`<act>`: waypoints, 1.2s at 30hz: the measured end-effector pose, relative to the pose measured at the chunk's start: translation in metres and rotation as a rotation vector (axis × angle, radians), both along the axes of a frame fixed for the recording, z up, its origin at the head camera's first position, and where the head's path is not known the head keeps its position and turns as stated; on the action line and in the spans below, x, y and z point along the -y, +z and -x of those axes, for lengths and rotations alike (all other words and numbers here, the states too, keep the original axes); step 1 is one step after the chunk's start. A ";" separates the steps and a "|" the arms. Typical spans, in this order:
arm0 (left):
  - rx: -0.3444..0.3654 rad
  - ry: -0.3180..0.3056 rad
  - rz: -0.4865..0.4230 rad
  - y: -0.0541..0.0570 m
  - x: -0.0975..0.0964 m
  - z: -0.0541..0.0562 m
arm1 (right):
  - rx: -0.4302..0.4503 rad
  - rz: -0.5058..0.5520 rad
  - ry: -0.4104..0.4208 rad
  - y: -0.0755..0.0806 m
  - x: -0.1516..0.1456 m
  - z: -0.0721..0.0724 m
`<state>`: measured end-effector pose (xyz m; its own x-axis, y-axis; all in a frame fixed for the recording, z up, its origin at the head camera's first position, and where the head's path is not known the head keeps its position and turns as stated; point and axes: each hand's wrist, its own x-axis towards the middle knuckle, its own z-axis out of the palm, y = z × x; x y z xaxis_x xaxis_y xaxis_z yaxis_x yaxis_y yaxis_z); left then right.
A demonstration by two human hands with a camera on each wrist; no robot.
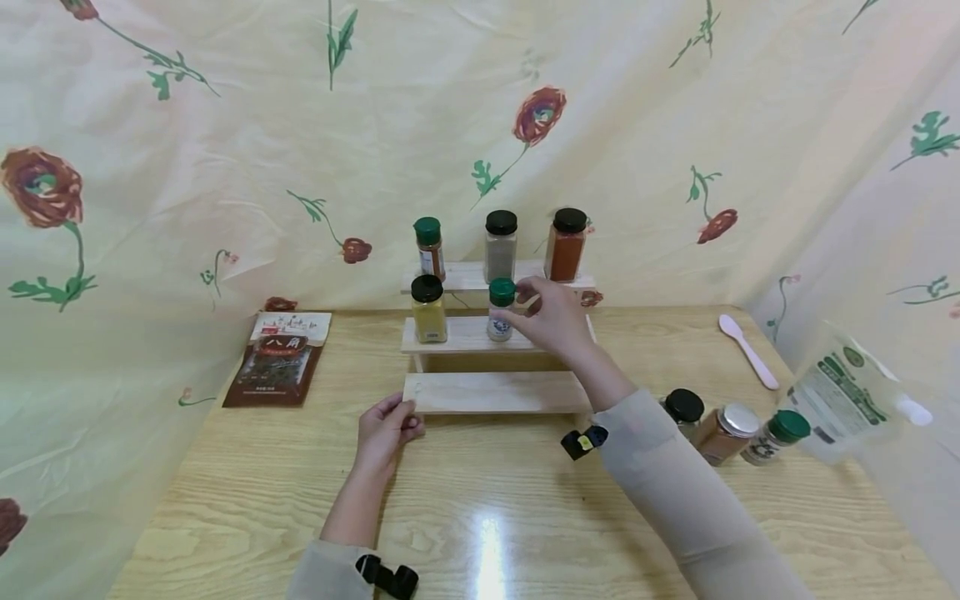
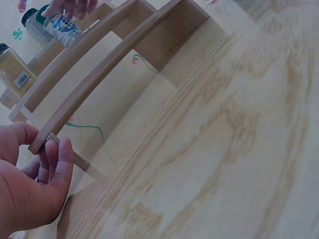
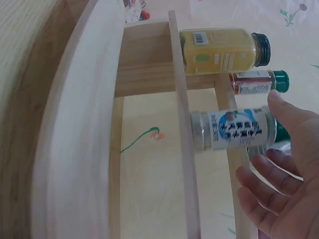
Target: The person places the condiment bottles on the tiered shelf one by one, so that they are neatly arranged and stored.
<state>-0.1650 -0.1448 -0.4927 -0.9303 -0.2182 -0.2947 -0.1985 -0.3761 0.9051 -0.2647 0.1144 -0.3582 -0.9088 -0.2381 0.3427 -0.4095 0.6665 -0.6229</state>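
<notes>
Our left hand (image 1: 382, 429) pinches the low shelf (image 1: 498, 392) | our right hand (image 1: 558, 321) is at the green-top jar (image 3: 232, 129); we can't tell if it grips | jar: middle shelf (image 1: 467, 335), frame center

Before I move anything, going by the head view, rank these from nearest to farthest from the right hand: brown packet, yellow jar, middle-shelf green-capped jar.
From the right hand:
1. Green-capped jar: middle shelf, right at the fingers.
2. Yellow jar: same shelf, toward its left end.
3. Brown packet: on the table, left of the rack.
</notes>
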 end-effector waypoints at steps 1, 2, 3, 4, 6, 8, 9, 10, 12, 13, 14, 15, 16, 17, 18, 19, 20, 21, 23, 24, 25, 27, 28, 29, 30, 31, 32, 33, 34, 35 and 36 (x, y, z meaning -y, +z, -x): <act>0.000 -0.001 0.000 0.000 0.000 0.000 | 0.010 -0.002 -0.003 -0.001 -0.003 -0.002; -0.001 0.000 0.001 0.000 0.000 0.000 | 0.015 0.001 -0.003 -0.002 -0.006 -0.003; 0.001 0.001 0.003 -0.001 0.000 0.001 | 0.017 -0.001 -0.005 -0.003 -0.009 -0.004; 0.001 0.000 0.004 -0.001 0.000 0.001 | 0.025 -0.002 -0.005 -0.005 -0.012 -0.006; 0.001 -0.002 0.008 -0.001 0.001 0.001 | 0.027 -0.007 -0.006 -0.007 -0.019 -0.009; 0.001 -0.003 0.011 -0.001 0.001 0.001 | 0.031 -0.005 0.002 -0.010 -0.027 -0.012; 0.002 -0.004 0.012 -0.001 0.001 0.001 | 0.039 -0.007 0.005 -0.011 -0.031 -0.014; 0.003 -0.004 0.013 -0.001 0.001 0.000 | 0.047 -0.008 0.010 -0.012 -0.035 -0.015; 0.003 -0.003 0.014 -0.001 0.001 0.000 | 0.054 -0.005 0.019 -0.014 -0.043 -0.019; 0.004 -0.001 0.014 -0.001 0.001 0.000 | 0.060 -0.004 0.024 -0.014 -0.047 -0.020; 0.003 0.000 0.015 -0.001 0.001 0.000 | 0.063 -0.006 0.026 -0.014 -0.051 -0.022; 0.003 0.002 0.015 -0.001 0.000 0.000 | 0.071 -0.004 0.028 -0.014 -0.055 -0.024; 0.004 0.004 0.015 -0.001 0.000 0.000 | 0.073 -0.004 0.029 -0.014 -0.059 -0.026; 0.004 0.005 0.016 -0.001 0.000 0.000 | 0.074 -0.003 0.031 -0.014 -0.063 -0.028; 0.003 0.006 0.016 -0.001 0.000 0.000 | 0.073 -0.001 0.035 -0.014 -0.067 -0.029; 0.003 0.007 0.015 -0.001 0.000 0.000 | 0.067 -0.003 0.037 -0.014 -0.072 -0.030; 0.003 0.007 0.015 -0.002 0.000 0.000 | 0.058 -0.006 0.037 -0.014 -0.077 -0.031; -0.001 0.005 0.014 -0.002 -0.001 0.000 | 0.047 -0.009 0.038 -0.015 -0.082 -0.033; -0.004 0.004 0.012 -0.002 0.000 0.000 | 0.015 -0.014 0.038 -0.016 -0.091 -0.034; -0.005 0.004 0.012 -0.003 0.000 0.000 | -0.003 -0.014 0.037 -0.016 -0.096 -0.035; -0.005 0.004 0.012 -0.003 0.000 0.000 | -0.021 -0.017 0.035 -0.017 -0.100 -0.035; -0.005 0.002 0.014 -0.003 0.000 0.000 | -0.049 -0.019 0.032 -0.017 -0.108 -0.037; -0.002 0.002 0.016 -0.003 0.000 0.001 | -0.059 -0.020 0.030 -0.017 -0.112 -0.038; -0.001 0.000 0.016 -0.003 0.000 0.001 | -0.067 -0.024 0.028 -0.017 -0.115 -0.039; 0.001 -0.001 0.018 -0.003 0.000 0.001 | -0.072 -0.029 0.029 -0.017 -0.118 -0.040; 0.002 -0.003 0.019 -0.003 0.000 0.001 | -0.076 -0.035 0.028 -0.017 -0.121 -0.041; 0.002 -0.005 0.018 -0.003 0.000 0.001 | -0.078 -0.043 0.029 -0.017 -0.123 -0.043; 0.001 -0.006 0.018 -0.003 0.000 0.001 | -0.078 -0.049 0.030 -0.017 -0.126 -0.044; 0.001 -0.006 0.018 -0.003 0.000 0.001 | -0.080 -0.055 0.032 -0.018 -0.129 -0.046; 0.002 -0.006 0.017 -0.003 0.000 0.001 | -0.080 -0.062 0.035 -0.018 -0.131 -0.047; 0.002 -0.005 0.018 -0.004 0.000 0.001 | -0.080 -0.069 0.039 -0.019 -0.134 -0.049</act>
<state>-0.1663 -0.1447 -0.4963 -0.9309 -0.2186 -0.2925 -0.2021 -0.3589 0.9112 -0.2159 0.2485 -0.3768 -0.8688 -0.2982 0.3952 -0.4825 0.6891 -0.5407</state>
